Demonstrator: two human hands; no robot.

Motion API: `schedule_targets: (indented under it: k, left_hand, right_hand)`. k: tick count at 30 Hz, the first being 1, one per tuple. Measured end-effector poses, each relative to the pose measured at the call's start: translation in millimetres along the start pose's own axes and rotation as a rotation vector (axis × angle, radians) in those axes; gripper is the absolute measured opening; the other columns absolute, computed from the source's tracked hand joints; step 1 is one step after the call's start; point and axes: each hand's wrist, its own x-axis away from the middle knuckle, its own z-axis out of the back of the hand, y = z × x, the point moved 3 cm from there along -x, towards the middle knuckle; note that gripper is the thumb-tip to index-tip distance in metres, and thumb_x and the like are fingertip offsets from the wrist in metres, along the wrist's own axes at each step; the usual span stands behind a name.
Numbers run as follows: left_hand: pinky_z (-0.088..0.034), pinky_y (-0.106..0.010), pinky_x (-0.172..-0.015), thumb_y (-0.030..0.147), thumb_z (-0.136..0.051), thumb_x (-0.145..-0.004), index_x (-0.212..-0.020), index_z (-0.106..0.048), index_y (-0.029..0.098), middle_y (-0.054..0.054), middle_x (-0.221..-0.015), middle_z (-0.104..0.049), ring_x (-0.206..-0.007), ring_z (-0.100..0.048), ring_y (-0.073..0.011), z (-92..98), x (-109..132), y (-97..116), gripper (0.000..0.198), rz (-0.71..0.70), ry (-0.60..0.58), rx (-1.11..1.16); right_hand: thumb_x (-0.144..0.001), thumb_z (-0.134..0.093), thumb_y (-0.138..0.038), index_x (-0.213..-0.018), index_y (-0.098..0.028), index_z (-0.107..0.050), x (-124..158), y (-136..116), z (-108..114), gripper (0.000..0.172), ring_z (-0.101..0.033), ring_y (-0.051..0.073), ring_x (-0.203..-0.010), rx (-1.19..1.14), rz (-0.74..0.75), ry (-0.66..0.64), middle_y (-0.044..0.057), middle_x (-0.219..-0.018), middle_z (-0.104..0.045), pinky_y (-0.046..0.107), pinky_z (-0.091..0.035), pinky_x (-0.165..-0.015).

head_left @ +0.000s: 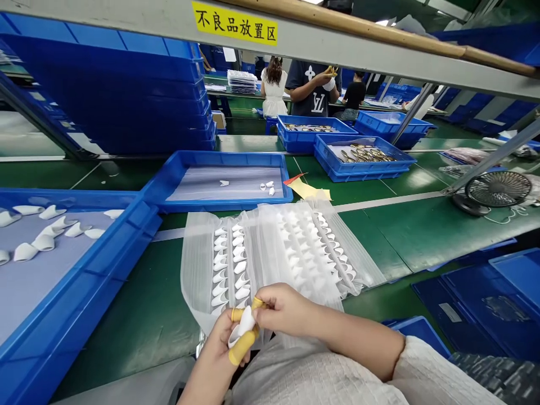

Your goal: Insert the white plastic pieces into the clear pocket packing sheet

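My left hand [230, 340], with yellow finger cots on its fingers, is closed around a small white curved part [245, 322] with an open rounded end. Against the top of the same part, my right hand [278, 308] pinches with its cotted finger and thumb. Both hands are just above the near edge of a translucent foam sheet [264, 236]. Rows of similar white parts [240, 267] lie on this sheet, some covered by a folded layer of it.
At left, a blue tray [105, 247] holds several loose white parts. Behind the sheet is another blue tray [219, 205] with a few more. Trays of gold-coloured pieces [367, 154] stand at the back, a small fan [498, 189] at right. A metal rail [358, 42] crosses overhead. People [314, 90] work beyond.
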Motion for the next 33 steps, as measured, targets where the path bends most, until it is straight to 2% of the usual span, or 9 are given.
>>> schedule_targets:
  k: [5, 8, 10, 13, 15, 20, 25, 27, 33]
  left_hand:
    - [-0.039, -0.022, -0.051, 0.047, -0.078, -0.072, -0.087, -0.061, 0.02, 0.003, -0.068, -0.059, -0.051, -0.045, -0.0092, -6.5, 5.3, 13.0, 0.035, -0.028, -0.023, -0.014]
    - [-0.042, -0.024, -0.053, 0.048, -0.076, -0.075, -0.097, -0.065, 0.02, 0.003, -0.071, -0.06, -0.055, -0.046, -0.0107, -5.4, 5.1, 18.0, 0.037, -0.052, 0.0, -0.047]
    - [-0.045, -0.025, -0.055, 0.047, -0.075, -0.078, -0.107, -0.066, 0.02, 0.003, -0.072, -0.06, -0.057, -0.049, -0.0121, -1.6, 2.3, 19.0, 0.04, -0.067, 0.028, -0.09]
    - [-0.049, -0.028, -0.062, 0.048, -0.072, -0.081, -0.119, -0.065, 0.021, -0.003, -0.093, -0.067, -0.072, -0.059, -0.0174, 5.0, -2.5, 18.2, 0.047, -0.116, 0.042, -0.19]
    - [-0.053, -0.031, -0.071, 0.047, -0.071, -0.083, -0.122, -0.065, 0.022, -0.007, -0.107, -0.069, -0.088, -0.064, -0.0222, 8.3, -4.2, 17.4, 0.047, -0.165, 0.052, -0.257]
    - [-0.051, -0.038, -0.094, 0.042, -0.067, -0.087, -0.121, -0.066, 0.024, -0.006, -0.12, -0.07, -0.111, -0.064, -0.0261, 8.9, -2.1, 17.1, 0.038, -0.234, 0.05, -0.364]
    - [-0.052, -0.037, -0.093, 0.041, -0.065, -0.09, -0.124, -0.065, 0.026, -0.005, -0.121, -0.07, -0.111, -0.065, -0.025, 6.8, 2.3, 18.1, 0.037, -0.287, 0.025, -0.468]
    - [-0.051, -0.037, -0.093, 0.041, -0.066, -0.09, -0.124, -0.065, 0.027, -0.005, -0.12, -0.07, -0.11, -0.065, -0.0242, 6.6, 3.1, 18.3, 0.036, -0.308, 0.027, -0.464]
    - [-0.052, -0.032, -0.078, 0.04, -0.069, -0.086, -0.103, -0.066, 0.023, -0.002, -0.097, -0.071, -0.086, -0.066, -0.0193, 9.6, 3.8, 15.4, 0.024, -0.273, 0.157, -0.409]
  right_hand:
    - [-0.078, -0.061, -0.021, -0.066, -0.018, -0.053, -8.5, 10.0, 12.0, 0.016, -0.041, 0.009, -0.055, 0.086, 0.02, 0.198, -0.006, -0.058, -0.046, 0.021, -0.031, -0.051]
    - [-0.085, -0.061, -0.032, -0.061, -0.02, -0.044, -10.6, 13.2, 23.0, 0.033, -0.036, 0.009, -0.053, 0.061, 0.015, 0.234, -0.007, -0.056, -0.04, 0.022, -0.029, -0.05]
    - [-0.088, -0.062, -0.039, -0.062, -0.02, -0.045, -9.9, 11.9, 29.2, 0.037, -0.038, 0.01, -0.056, 0.071, 0.058, 0.241, -0.006, -0.058, -0.042, 0.023, -0.03, -0.052]
    - [-0.086, -0.067, -0.039, -0.084, -0.019, -0.06, -8.4, 8.2, 33.3, 0.021, -0.049, 0.012, -0.067, -0.024, 0.133, 0.205, -0.003, -0.075, -0.055, 0.025, -0.04, -0.064]
    - [-0.087, -0.067, -0.042, -0.097, -0.02, -0.063, -8.2, 6.4, 32.9, 0.025, -0.053, 0.014, -0.073, -0.098, 0.129, 0.156, -0.001, -0.083, -0.058, 0.027, -0.044, -0.07]
    - [-0.092, -0.06, -0.056, -0.092, -0.019, -0.065, -8.6, 4.3, 24.2, 0.037, -0.053, 0.015, -0.073, -0.114, 0.041, -0.021, 0.001, -0.082, -0.058, 0.029, -0.044, -0.068]
    - [-0.085, -0.072, -0.053, -0.081, -0.018, -0.062, -8.6, 7.6, 14.1, 0.036, -0.049, 0.014, -0.07, -0.146, 0.015, -0.118, -0.001, -0.075, -0.054, 0.028, -0.04, -0.065]
    - [-0.083, -0.075, -0.049, -0.084, -0.018, -0.063, -8.3, 8.4, 12.6, 0.034, -0.052, 0.014, -0.071, -0.197, 0.027, -0.132, -0.001, -0.077, -0.057, 0.028, -0.041, -0.067]
    - [-0.084, -0.075, -0.043, -0.096, -0.018, -0.067, -5.4, 6.2, 13.4, 0.029, -0.058, 0.017, -0.08, -0.184, 0.056, -0.114, 0.003, -0.089, -0.064, 0.031, -0.045, -0.072]
